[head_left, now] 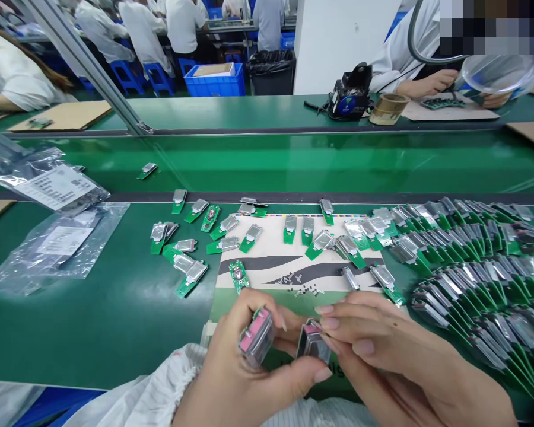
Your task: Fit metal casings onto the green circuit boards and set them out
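Note:
My left hand (244, 362) is closed around a small circuit board with a silver battery pack and pink edge (258, 335). A second silver battery pack with a pink strip (315, 343) sits between my left thumb and fingers and the fingertips of my right hand (382, 350). My right fingers are pressed together at its upper right edge; whether a tiny part is pinched there is hidden. Ahead of the hands lie a bare-faced green circuit board (239, 276), a loose silver battery pack (350, 278) and a scatter of tiny dark and white pieces (309, 290).
Rows of green boards with silver packs (467, 284) fan out at the right. Several more boards (191, 273) lie left of the printed mat (249, 249). Labelled plastic bags (62, 237) rest at far left, beneath a metal post (89, 65). Beyond the green belt (267, 160), co-workers sit.

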{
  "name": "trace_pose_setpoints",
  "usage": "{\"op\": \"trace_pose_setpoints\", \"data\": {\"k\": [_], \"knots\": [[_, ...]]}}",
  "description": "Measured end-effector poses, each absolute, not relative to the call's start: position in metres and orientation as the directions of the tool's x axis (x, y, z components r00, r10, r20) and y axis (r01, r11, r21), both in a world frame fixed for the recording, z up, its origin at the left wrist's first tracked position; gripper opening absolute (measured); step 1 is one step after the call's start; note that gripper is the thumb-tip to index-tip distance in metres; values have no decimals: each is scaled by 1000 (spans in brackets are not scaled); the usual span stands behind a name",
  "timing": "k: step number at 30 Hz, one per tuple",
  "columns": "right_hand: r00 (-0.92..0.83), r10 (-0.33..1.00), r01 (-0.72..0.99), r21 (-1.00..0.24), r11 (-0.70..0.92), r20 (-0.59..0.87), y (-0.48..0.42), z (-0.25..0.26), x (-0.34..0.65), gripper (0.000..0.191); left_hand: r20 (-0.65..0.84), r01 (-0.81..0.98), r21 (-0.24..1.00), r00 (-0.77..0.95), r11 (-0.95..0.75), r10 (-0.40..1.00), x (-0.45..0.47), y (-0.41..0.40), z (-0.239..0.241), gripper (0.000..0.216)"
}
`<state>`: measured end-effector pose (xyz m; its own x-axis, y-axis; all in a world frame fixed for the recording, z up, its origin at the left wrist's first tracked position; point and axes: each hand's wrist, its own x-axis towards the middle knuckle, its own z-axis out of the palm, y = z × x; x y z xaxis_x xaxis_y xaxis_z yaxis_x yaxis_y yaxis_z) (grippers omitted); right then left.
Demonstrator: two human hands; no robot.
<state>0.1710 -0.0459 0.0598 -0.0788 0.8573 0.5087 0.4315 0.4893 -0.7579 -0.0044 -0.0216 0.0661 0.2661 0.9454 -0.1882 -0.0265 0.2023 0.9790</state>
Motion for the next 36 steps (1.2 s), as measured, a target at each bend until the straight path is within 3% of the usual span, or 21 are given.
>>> {"op": "trace_pose_setpoints", "data": {"k": [4, 8, 13, 19, 26, 33, 36], "knots": [[-59, 852, 476, -735, 482, 520, -45, 61, 168, 40, -152, -3, 988, 246, 157, 957, -5, -22, 64, 40], [-96, 783, 416, -690, 592, 614, -35, 65, 169, 35, -52, 32, 998, 225, 46, 973, -3, -24, 62, 37], [-46, 836, 295, -792, 534, 546, -29, 66, 168, 32, 66, 64, 995, 192, -80, 979, -3, -25, 59, 39], [19, 848, 214, -831, 513, 529, -31, 60, 164, 34, 10, 108, 994, 216, -35, 976, -5, -25, 58, 35], [-51, 832, 342, -773, 535, 553, -35, 64, 169, 37, 12, 81, 996, 248, -33, 969, -6, -27, 57, 35], [-17, 840, 200, -821, 535, 543, -36, 55, 168, 42, 39, 59, 997, 222, -53, 974, -5, -29, 60, 36], [0, 848, 218, -828, 517, 529, -39, 54, 166, 42, 19, 46, 998, 225, -30, 974, -5, -30, 59, 37]]}}
